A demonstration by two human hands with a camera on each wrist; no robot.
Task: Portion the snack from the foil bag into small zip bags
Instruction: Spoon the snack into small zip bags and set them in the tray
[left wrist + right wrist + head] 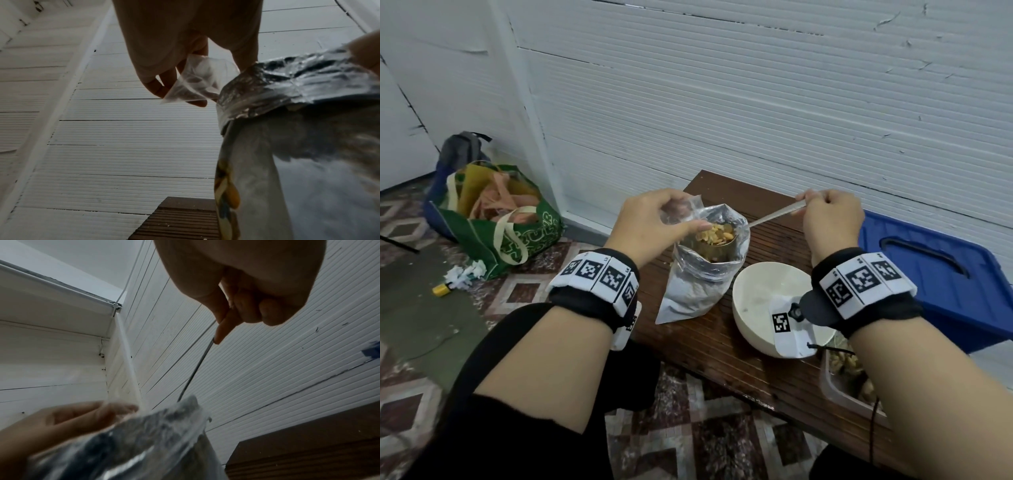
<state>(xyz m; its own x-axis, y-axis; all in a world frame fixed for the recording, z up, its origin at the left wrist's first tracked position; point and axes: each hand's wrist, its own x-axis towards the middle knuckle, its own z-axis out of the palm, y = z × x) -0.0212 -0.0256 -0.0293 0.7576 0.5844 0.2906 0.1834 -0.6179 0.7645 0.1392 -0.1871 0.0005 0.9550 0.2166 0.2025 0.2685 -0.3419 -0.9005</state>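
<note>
A silver foil bag (702,274) stands open on the dark wooden table (722,342), with yellow snack (717,234) showing at its mouth. My left hand (654,222) pinches a small clear zip bag (681,209) just above the foil bag's left rim; the zip bag (195,81) hangs crumpled from the fingers beside the foil bag (287,97). My right hand (828,216) grips the handle of a metal spoon (774,214), whose bowl end dips into the foil bag. The right wrist view shows the spoon (197,366) running down from my curled fingers (246,308) into the foil bag (144,443).
A white bowl (763,291) sits on the table right of the foil bag. A clear tub (842,380) with snack pieces lies at the table's right edge. A blue plastic box (935,274) stands beyond. A green tote bag (500,219) sits on the tiled floor, left.
</note>
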